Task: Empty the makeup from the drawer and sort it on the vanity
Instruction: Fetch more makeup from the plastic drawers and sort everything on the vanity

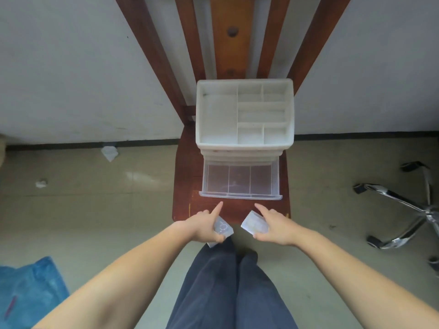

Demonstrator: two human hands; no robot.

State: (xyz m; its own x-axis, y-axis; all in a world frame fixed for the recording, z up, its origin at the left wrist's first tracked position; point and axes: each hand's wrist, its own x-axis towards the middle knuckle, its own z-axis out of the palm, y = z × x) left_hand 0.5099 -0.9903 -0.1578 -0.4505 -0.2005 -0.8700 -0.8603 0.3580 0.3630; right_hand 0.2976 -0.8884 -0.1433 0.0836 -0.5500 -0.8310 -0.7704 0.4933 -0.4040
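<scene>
Head view: drawer (240, 180) looks emptied; both hands (206, 226) (273, 227) each clutch a pale packet (223, 227) (254, 224), still unsorted.

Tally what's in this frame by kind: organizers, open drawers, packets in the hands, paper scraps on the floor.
White organizer: 1
Open clear drawer: 1
Packets, one in the left hand and one in the right hand: 2
Crumpled paper scraps on the floor: 2
Total: 6

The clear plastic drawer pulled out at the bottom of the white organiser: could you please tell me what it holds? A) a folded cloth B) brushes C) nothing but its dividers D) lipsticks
C: the clear plastic drawer shows only bare dividers, while each hand, left and right, holds a small pale packet.
</scene>
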